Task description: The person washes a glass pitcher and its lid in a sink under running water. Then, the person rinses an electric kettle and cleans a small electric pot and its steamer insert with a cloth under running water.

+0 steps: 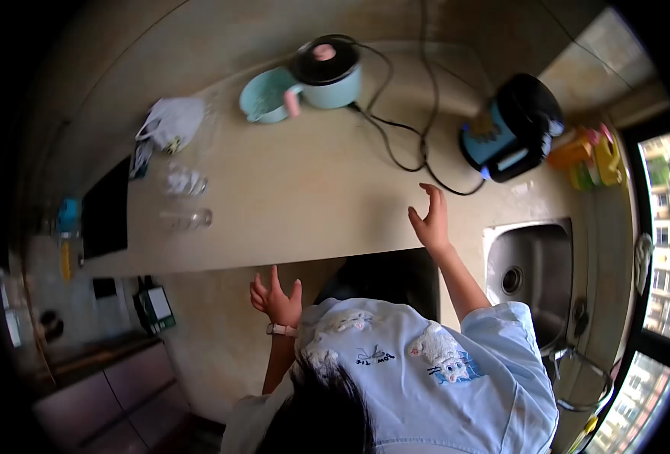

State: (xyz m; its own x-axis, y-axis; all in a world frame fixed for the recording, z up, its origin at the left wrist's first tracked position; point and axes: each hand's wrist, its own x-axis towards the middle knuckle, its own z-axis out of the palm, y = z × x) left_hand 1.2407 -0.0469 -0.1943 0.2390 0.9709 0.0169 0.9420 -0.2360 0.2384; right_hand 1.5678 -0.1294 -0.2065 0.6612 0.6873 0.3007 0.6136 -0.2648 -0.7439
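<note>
My right hand (432, 221) is over the counter (305, 189) near its front edge, thumb and fingers apart, holding nothing. The black cord (426, 140) and the blue and black electric kettle (510, 129) are the things nearest to it. Lower and to the left, my left hand (277, 300) hangs in front of the counter edge, fingers spread and nothing in them. A pale wristband (280, 330) circles that wrist.
At the back stand a lidded mint electric pot (335, 89) and a mint bowl (265, 97). A white plastic bag (175, 121) and two clear containers (185, 180) (191, 219) sit left. The steel sink (531, 261) and yellow bottle (607, 160) are right.
</note>
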